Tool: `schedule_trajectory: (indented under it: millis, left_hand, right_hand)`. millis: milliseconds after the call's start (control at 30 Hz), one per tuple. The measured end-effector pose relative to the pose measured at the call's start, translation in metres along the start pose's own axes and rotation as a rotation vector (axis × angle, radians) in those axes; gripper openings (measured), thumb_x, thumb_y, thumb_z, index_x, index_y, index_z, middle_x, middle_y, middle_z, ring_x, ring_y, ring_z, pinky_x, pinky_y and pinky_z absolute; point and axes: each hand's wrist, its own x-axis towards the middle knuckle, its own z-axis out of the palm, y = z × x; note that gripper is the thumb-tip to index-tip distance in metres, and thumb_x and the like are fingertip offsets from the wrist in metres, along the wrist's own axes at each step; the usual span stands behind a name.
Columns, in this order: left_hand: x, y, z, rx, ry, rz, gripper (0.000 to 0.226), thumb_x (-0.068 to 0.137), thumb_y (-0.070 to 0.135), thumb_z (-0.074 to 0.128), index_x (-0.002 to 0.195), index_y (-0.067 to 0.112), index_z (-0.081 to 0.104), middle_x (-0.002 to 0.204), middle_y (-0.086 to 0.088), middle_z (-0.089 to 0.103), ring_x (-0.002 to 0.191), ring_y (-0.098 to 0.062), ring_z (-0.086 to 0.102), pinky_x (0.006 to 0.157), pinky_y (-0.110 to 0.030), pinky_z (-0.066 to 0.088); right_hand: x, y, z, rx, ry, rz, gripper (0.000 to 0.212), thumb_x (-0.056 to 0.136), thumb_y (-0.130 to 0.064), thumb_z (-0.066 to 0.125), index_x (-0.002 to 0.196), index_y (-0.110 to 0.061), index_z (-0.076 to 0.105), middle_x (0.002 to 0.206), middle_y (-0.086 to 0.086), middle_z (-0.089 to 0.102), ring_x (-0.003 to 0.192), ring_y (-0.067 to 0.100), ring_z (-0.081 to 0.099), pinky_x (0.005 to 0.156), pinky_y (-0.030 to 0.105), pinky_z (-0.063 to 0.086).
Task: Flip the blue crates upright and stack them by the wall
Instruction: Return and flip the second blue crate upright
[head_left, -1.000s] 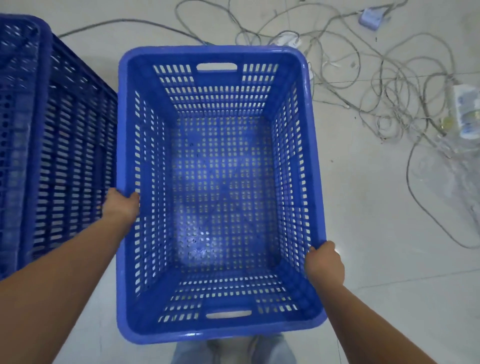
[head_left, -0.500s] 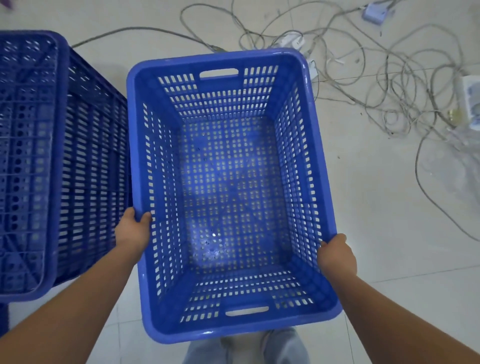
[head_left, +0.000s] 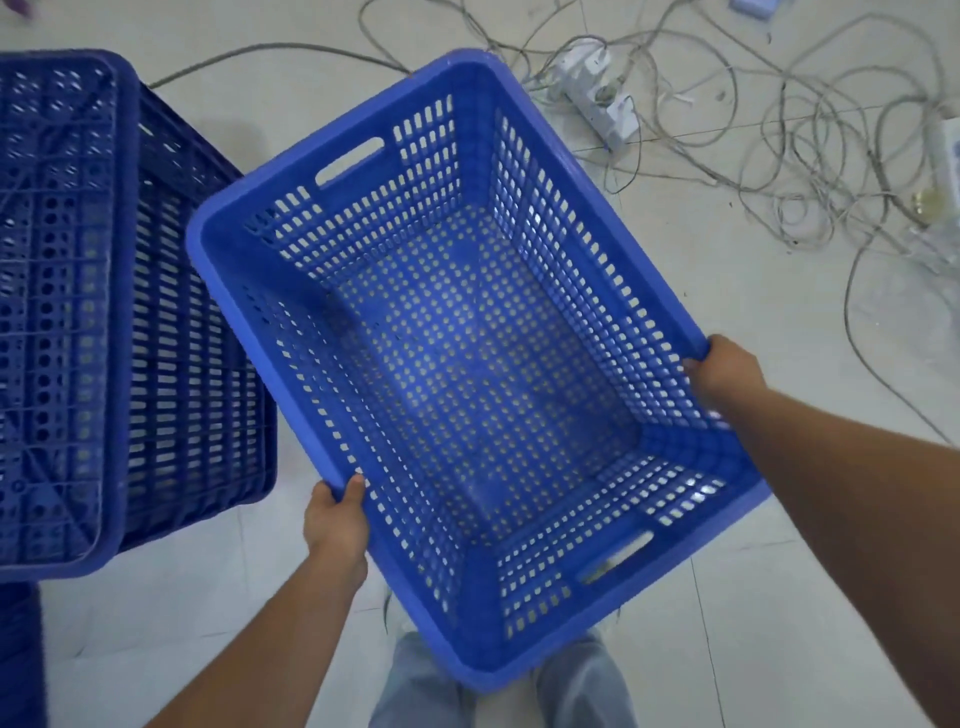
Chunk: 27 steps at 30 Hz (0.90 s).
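An upright blue slotted crate is held above the tiled floor, its open top facing me and its long axis turned diagonally. My left hand grips the crate's left long rim, thumb over the edge. My right hand grips the opposite long rim. At the left stands a darker blue crate upside down, its ribbed base facing up. Another blue piece shows at the bottom left corner.
Tangled grey cables and a white power strip spread over the floor at the upper right. My legs in light jeans are below the held crate. Pale floor tiles lie around.
The held crate has swung clockwise, its far end moving right and its near end coming toward my right. My left hand slid nearer me; my right hand rose further out.
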Motion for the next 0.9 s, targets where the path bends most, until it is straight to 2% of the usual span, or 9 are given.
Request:
schedule_trajectory:
  millis: [67,133,300,367,533,667,800,900]
  left_hand:
    - [-0.01,-0.005,0.01,-0.053,0.018,-0.01,0.007,0.098,0.018,0.05,0.093,0.012,0.051,0.085,0.001,0.057,0.09,-0.026,0.055,0.085,-0.038,0.047]
    - [-0.021,-0.009,0.019,-0.083,0.024,-0.032,0.007,0.098,0.017,0.049,0.099,0.01,0.05,0.085,0.0,0.055,0.091,-0.025,0.055,0.084,-0.037,0.046]
    - [-0.041,-0.025,0.037,-0.1,-0.002,-0.108,0.008,0.096,0.013,0.05,0.102,0.008,0.049,0.106,-0.013,0.059,0.096,-0.029,0.058,0.096,-0.05,0.048]
    - [-0.048,-0.031,0.044,-0.124,-0.019,-0.141,0.006,0.096,0.012,0.051,0.101,0.009,0.051,0.109,-0.014,0.06,0.098,-0.031,0.059,0.097,-0.05,0.048]
    - [-0.065,-0.042,0.06,-0.241,-0.035,-0.251,0.012,0.097,0.013,0.049,0.109,0.011,0.05,0.106,-0.008,0.061,0.096,-0.029,0.059,0.096,-0.051,0.048]
    - [-0.079,-0.051,0.075,-0.283,-0.039,-0.319,0.011,0.098,0.016,0.048,0.109,0.015,0.047,0.091,0.0,0.059,0.079,-0.018,0.058,0.093,-0.049,0.05]
    - [-0.087,-0.06,0.077,-0.271,-0.058,-0.362,0.017,0.098,0.017,0.048,0.115,0.013,0.046,0.104,-0.005,0.059,0.086,-0.021,0.059,0.094,-0.049,0.049]
    - [-0.077,-0.05,0.071,-0.176,0.0,-0.324,0.034,0.096,0.016,0.052,0.127,0.005,0.044,0.121,-0.016,0.059,0.098,-0.03,0.06,0.094,-0.046,0.048]
  right_hand:
    - [0.012,-0.009,-0.008,0.048,0.026,-0.052,0.035,0.094,-0.022,0.05,0.12,0.001,0.052,0.121,0.028,0.058,0.111,0.042,0.054,0.088,0.038,0.041]
    - [0.018,-0.015,-0.015,0.089,0.044,-0.073,0.037,0.093,-0.026,0.051,0.122,-0.002,0.051,0.121,0.025,0.058,0.111,0.041,0.054,0.088,0.038,0.041]
    - [0.023,-0.028,-0.028,0.064,0.063,-0.082,0.043,0.085,-0.025,0.057,0.124,-0.006,0.049,0.124,0.021,0.053,0.112,0.041,0.052,0.098,0.047,0.041]
    - [0.026,-0.033,-0.031,0.041,0.058,-0.089,0.047,0.085,-0.021,0.057,0.127,-0.005,0.045,0.128,0.021,0.048,0.116,0.04,0.048,0.099,0.048,0.04]
    - [0.04,-0.049,-0.039,0.043,0.046,-0.097,0.049,0.088,-0.018,0.052,0.133,-0.002,0.04,0.136,0.022,0.041,0.125,0.04,0.038,0.102,0.046,0.035]
    - [0.049,-0.064,-0.038,0.033,0.033,-0.135,0.06,0.089,-0.022,0.054,0.141,-0.005,0.03,0.142,0.017,0.033,0.132,0.036,0.026,0.098,0.044,0.032]
    - [0.048,-0.066,-0.038,0.01,-0.018,-0.209,0.075,0.092,-0.023,0.05,0.152,-0.01,0.008,0.157,0.007,0.013,0.146,0.031,0.004,0.114,0.051,0.02]
    - [0.035,-0.053,-0.036,0.011,0.026,-0.242,0.074,0.091,-0.019,0.05,0.152,-0.013,0.01,0.16,0.005,0.008,0.147,0.027,0.003,0.115,0.055,0.019]
